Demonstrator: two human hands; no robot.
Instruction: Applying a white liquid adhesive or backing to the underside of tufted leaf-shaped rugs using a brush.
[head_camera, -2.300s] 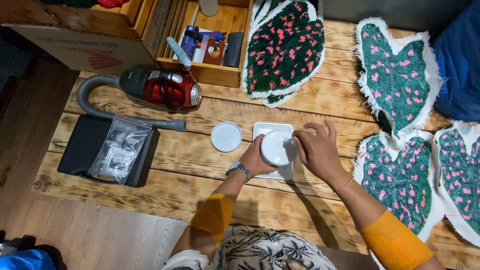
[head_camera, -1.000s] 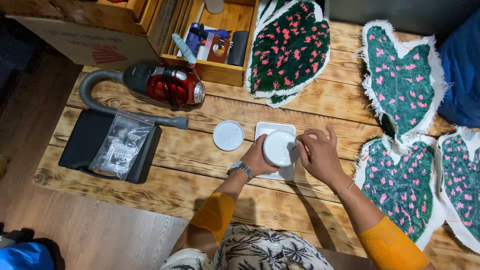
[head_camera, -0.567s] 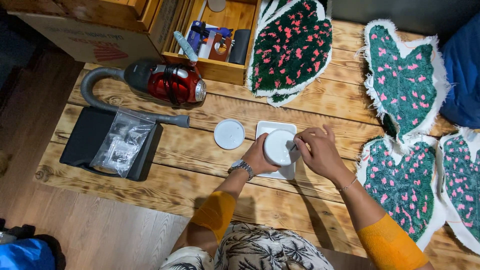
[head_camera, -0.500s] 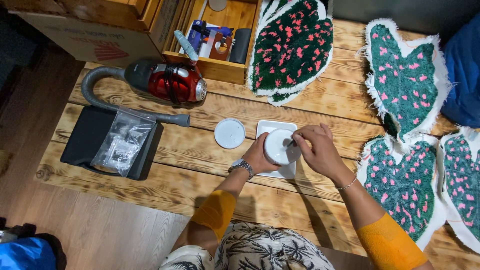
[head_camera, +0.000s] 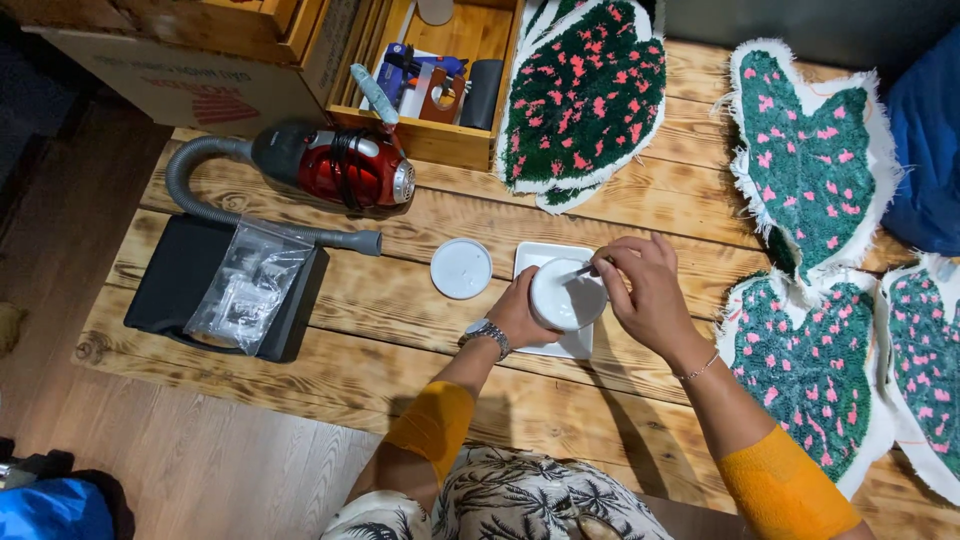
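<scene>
Over the square white tray (head_camera: 541, 257), the left hand (head_camera: 521, 312) cups the white tub (head_camera: 567, 294) while the right hand (head_camera: 647, 296) pinches a thin stick (head_camera: 588, 268) inside; steadying the tub looks wise

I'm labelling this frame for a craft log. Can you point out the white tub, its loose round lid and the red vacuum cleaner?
white tub (head_camera: 566, 296), head view, on its pale contents
round lid (head_camera: 461, 268), head view, centre of its flat top
red vacuum cleaner (head_camera: 352, 172), head view, on its red body
</scene>
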